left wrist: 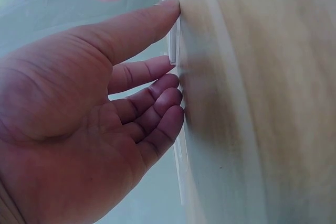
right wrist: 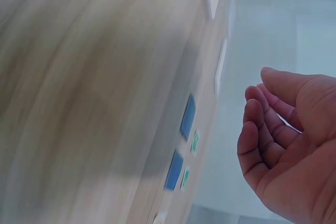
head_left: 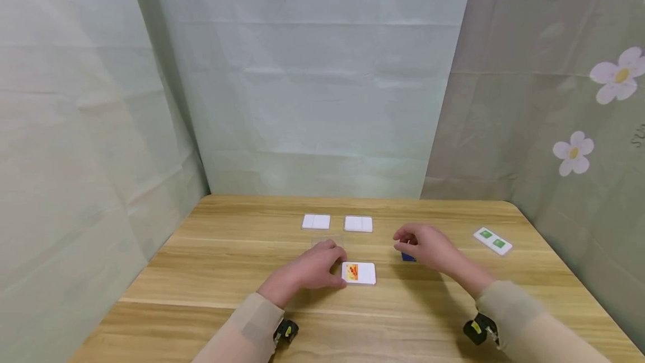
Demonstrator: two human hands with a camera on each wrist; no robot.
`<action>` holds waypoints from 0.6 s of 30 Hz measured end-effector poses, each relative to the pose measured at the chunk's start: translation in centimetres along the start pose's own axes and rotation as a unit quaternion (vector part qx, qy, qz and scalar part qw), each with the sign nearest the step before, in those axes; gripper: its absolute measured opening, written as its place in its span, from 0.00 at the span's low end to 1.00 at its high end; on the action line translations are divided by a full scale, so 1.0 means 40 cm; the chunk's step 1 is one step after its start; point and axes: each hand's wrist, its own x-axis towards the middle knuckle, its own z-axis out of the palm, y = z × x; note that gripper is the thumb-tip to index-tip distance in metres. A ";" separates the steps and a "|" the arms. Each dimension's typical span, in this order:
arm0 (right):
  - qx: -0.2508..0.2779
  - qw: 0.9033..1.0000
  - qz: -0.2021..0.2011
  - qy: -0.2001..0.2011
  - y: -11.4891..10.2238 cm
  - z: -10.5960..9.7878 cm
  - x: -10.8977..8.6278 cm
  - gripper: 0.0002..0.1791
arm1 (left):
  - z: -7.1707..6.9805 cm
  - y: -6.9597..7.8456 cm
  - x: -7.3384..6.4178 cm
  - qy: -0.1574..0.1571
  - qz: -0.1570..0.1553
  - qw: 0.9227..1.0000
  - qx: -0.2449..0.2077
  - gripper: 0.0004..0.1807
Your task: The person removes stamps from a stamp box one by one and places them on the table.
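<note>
In the head view, the left hand (head_left: 317, 266) rests on the table (head_left: 227, 273), thumb and forefinger pinching the left end of the picture card (head_left: 367, 274). That card lies flat near the middle of the table, an orange picture (head_left: 352, 271) on its left half and white on its right. Just behind the left hand shows a clear holder (head_left: 330, 238), partly hidden; beyond it two white cards, the left one (head_left: 316, 221) and the right one (head_left: 358, 223), lie side by side, apart. The right hand (head_left: 425, 244) hovers over a blue piece (head_left: 409, 257), mostly covered. Farther right, the green card (head_left: 492, 241) lies at a slant.

In the left wrist view, thumb and forefinger meet the picture card's edges — seen nearly edge-on — while the other fingers curve loosely beside them, tips by the table.

In the right wrist view, the right hand is raised off the table, fingers slackly bent, grasping nothing. Two blue pieces lie below it — well apart from its fingers — with the green card's two green squares just beyond.
</note>
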 end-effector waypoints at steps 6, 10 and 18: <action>0.018 1.000 0.008 -0.012 -0.036 0.038 0.015 0.08 | -0.001 0.001 0.001 0.000 -0.007 1.000 -0.003 0.27; 0.025 0.999 0.010 -0.022 -0.057 0.062 0.025 0.07 | -0.002 0.000 0.001 -0.002 -0.006 1.000 -0.005 0.27; 0.034 0.998 -0.002 -0.046 -0.089 0.101 0.040 0.07 | -0.007 0.004 -0.002 -0.001 -0.001 1.000 -0.005 0.26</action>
